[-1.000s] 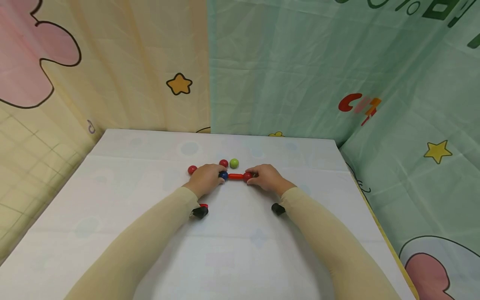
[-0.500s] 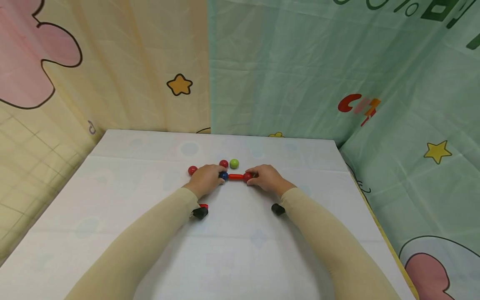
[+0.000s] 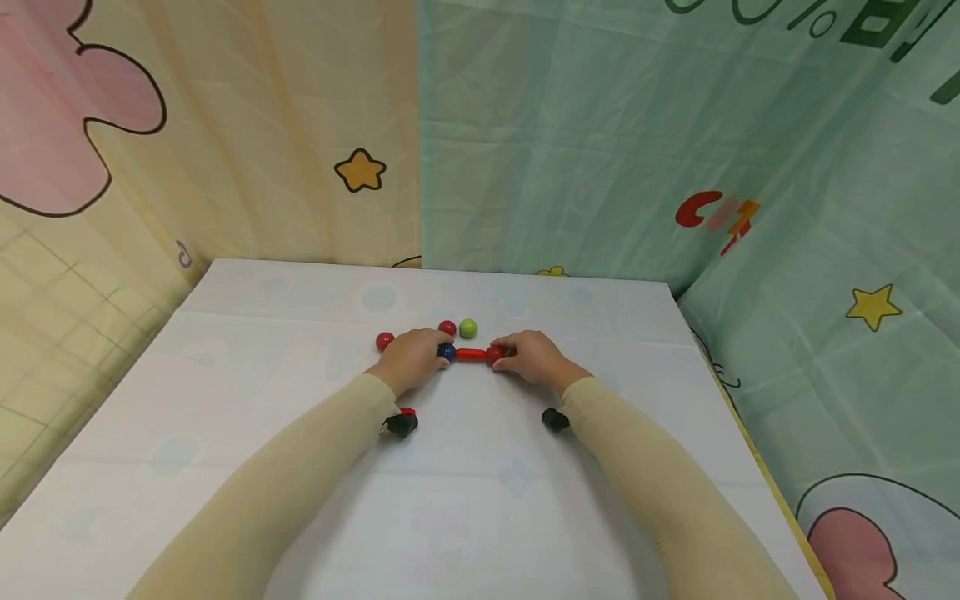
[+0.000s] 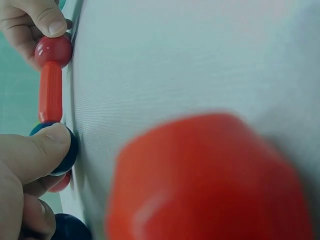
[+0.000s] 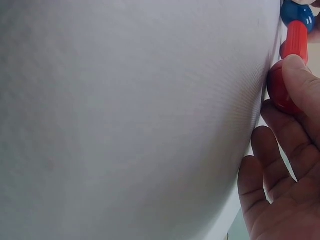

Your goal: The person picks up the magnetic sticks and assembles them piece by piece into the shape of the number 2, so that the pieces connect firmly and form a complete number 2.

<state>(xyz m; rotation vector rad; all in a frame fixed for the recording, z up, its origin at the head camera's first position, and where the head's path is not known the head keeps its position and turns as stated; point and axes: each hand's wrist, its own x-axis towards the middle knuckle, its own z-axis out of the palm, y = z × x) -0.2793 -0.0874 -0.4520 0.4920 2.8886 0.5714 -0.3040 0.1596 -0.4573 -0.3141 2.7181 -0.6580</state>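
My left hand [image 3: 408, 358] pinches a dark blue ball [image 4: 68, 156] between thumb and fingers. With my right hand [image 3: 534, 358] I pinch a red ball [image 3: 494, 356]. A short red rod [image 3: 471, 355] runs level between the two balls and meets both, so they form one dumbbell-like piece low over the white table. In the right wrist view, the thumb lies on the red ball [image 5: 281, 87] and the other fingers spread below it. Under the left hand, the left wrist view shows another dark blue ball [image 4: 71, 228], partly hidden.
Behind the hands sit a red ball [image 3: 447, 328] and a green ball [image 3: 468, 328]. One more red ball [image 3: 385, 341] lies left of the left hand. A blurred red block-like part [image 4: 205, 180] is close to the left wrist camera. Printed curtains surround the white table [image 3: 465, 500].
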